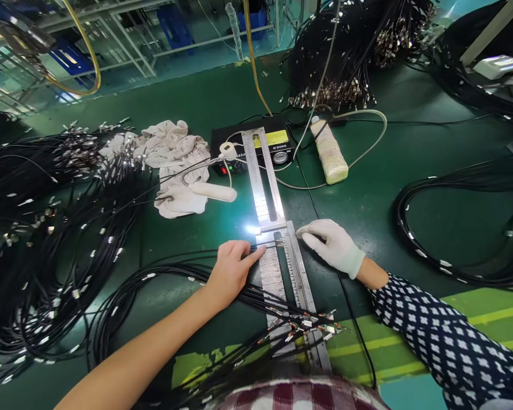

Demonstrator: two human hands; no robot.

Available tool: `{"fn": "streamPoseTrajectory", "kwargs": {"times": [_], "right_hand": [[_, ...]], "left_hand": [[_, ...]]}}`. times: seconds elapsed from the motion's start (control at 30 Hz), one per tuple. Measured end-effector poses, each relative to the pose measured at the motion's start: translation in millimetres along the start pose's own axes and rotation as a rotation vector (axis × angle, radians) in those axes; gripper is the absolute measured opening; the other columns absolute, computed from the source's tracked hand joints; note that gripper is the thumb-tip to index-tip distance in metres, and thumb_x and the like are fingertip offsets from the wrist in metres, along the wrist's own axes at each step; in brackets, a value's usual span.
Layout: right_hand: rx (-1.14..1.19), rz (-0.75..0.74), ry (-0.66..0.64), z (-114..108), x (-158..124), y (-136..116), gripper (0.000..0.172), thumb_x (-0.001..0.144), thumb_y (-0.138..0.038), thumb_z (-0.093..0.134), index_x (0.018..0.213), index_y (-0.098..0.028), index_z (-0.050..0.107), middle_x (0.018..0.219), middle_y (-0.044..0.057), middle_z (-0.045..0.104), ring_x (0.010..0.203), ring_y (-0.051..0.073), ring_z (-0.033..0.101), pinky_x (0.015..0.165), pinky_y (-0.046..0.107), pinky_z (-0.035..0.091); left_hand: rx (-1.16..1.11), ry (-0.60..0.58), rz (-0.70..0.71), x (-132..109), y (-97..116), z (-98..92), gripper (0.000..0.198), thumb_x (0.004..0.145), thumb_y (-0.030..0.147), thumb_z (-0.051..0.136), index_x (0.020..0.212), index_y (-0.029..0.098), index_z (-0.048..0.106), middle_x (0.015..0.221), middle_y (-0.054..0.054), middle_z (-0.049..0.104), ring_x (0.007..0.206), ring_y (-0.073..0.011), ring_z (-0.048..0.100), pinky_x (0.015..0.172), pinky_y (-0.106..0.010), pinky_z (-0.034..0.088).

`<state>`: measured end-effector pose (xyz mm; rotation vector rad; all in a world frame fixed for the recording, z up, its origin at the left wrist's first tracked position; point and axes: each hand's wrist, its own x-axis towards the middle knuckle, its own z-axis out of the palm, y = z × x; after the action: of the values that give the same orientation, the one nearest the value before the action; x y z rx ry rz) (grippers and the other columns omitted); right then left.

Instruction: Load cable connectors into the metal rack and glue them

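My left hand [231, 270], bare, has its fingers curled around a thin black cable [209, 252] over the slotted metal jig [301, 273]. One finger stretches onto the grooved plate, beside stripped wire ends [279, 244] that lie across the slot. My right hand [331, 245], in a white glove, is at the jig's right edge with thumb and fingertips pressed together; whatever they pinch is too small to make out. Below my left hand, a bundle of black cables [256, 297] crosses the jig, their stripped ends [312, 324] at its right side.
Behind the jig sits a black control box [288, 149]; a wrapped bottle [330, 151] lies to its right. White gloves [177, 154] and a white handheld tool [214, 191] lie left. Cable heaps [47, 250] fill the left side, and coiled cables [410, 245] lie right.
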<state>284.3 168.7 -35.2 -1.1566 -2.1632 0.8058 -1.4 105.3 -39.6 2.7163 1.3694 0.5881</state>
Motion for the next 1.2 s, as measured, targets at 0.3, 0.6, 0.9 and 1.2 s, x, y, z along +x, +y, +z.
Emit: {"fn": "streamPoseTrajectory", "kwargs": {"times": [0.3, 0.6, 0.9, 1.2], "right_hand": [[-0.042, -0.018, 0.018, 2.9, -1.2, 5.6, 0.024, 0.096, -0.031, 0.049, 0.095, -0.025, 0.073, 0.102, 0.002, 0.075, 0.097, 0.024, 0.068, 0.089, 0.041, 0.050], [-0.031, -0.022, 0.050, 5.0, -3.2, 7.8, 0.026, 0.096, -0.034, 0.049, 0.096, -0.024, 0.073, 0.101, 0.002, 0.075, 0.095, 0.025, 0.069, 0.088, 0.041, 0.053], [-0.038, -0.026, 0.043, 4.3, -3.6, 7.0, 0.027, 0.095, -0.033, 0.049, 0.098, -0.024, 0.074, 0.101, 0.003, 0.075, 0.096, 0.024, 0.070, 0.088, 0.040, 0.053], [-0.055, -0.038, 0.053, 4.8, -3.2, 6.1, 0.026, 0.095, -0.033, 0.050, 0.098, -0.023, 0.074, 0.099, 0.004, 0.075, 0.095, 0.024, 0.070, 0.089, 0.039, 0.053]], "left_hand": [[-0.307, -0.290, -0.116, -13.9, -6.4, -22.2, 0.029, 0.102, 0.028, 0.040, 0.126, 0.021, 0.055, 0.096, -0.005, 0.061, 0.087, -0.0179, 0.053, 0.080, -0.031, 0.043], [-0.441, -0.448, -0.213, -46.6, -7.9, -58.2, 0.021, 0.101, 0.030, 0.042, 0.093, 0.021, 0.060, 0.092, -0.003, 0.057, 0.091, -0.0173, 0.052, 0.084, -0.030, 0.044], [-0.171, -0.091, -0.215, -48.1, -33.1, -56.1, 0.019, 0.101, 0.028, 0.041, 0.094, 0.020, 0.057, 0.091, -0.003, 0.063, 0.088, -0.0172, 0.057, 0.083, -0.033, 0.042], [0.184, -0.137, 0.019, -11.2, 10.3, -15.9, 0.026, 0.097, 0.014, 0.038, 0.113, 0.016, 0.059, 0.107, -0.011, 0.065, 0.103, -0.0251, 0.056, 0.093, -0.044, 0.040]]}}
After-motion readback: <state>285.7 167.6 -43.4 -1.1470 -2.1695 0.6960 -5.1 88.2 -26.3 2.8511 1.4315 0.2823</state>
